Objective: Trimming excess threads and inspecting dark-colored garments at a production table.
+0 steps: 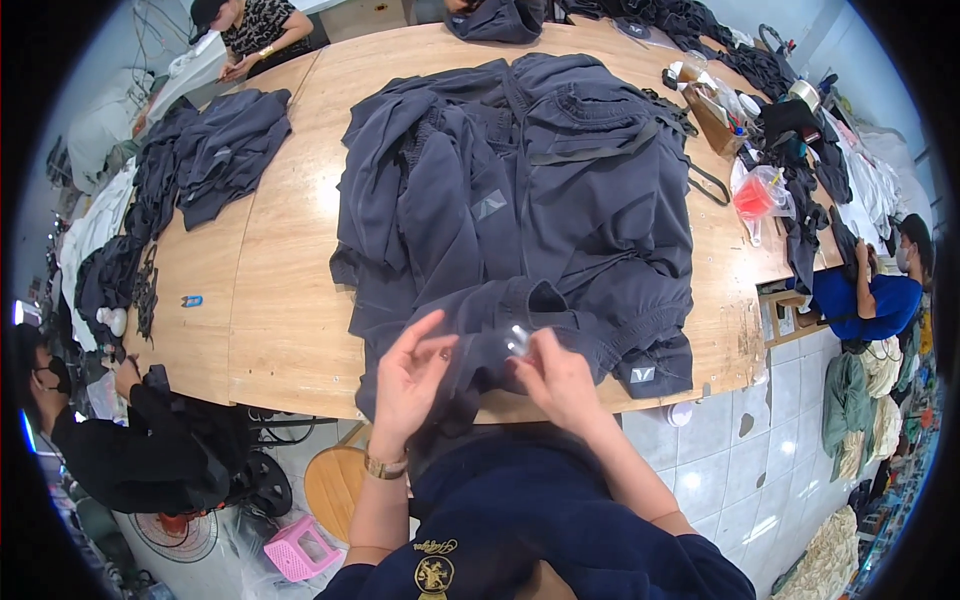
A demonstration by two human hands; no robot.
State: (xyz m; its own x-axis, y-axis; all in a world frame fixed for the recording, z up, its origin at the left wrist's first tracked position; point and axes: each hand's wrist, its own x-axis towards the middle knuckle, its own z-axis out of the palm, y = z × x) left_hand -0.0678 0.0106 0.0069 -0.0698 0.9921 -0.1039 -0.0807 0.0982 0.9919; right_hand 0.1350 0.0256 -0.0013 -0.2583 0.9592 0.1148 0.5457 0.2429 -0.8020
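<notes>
In front of me lies a pile of dark grey garments (pixel 590 215), with elastic gathered edges and small light patches. My left hand (pixel 410 372) is over the near edge of the pile, its fingers spread and nothing seen in them. To its right, my right hand (pixel 557 378) is closed in a pinch round a small shiny silver thing (pixel 517 341), smeared by motion, so its kind is unclear. A gathered opening of dark cloth (pixel 546 296) rises just beyond that hand. Some of the cloth between my hands is blurred.
Blue-handled thread snips (pixel 192 301) lie on the wooden table (pixel 285 300) to the left. More dark garments (pixel 235 150) are at far left. A pink-red drink in a bag (pixel 757 195) and a box of supplies (pixel 713 118) stand at right. Other people sit around the table.
</notes>
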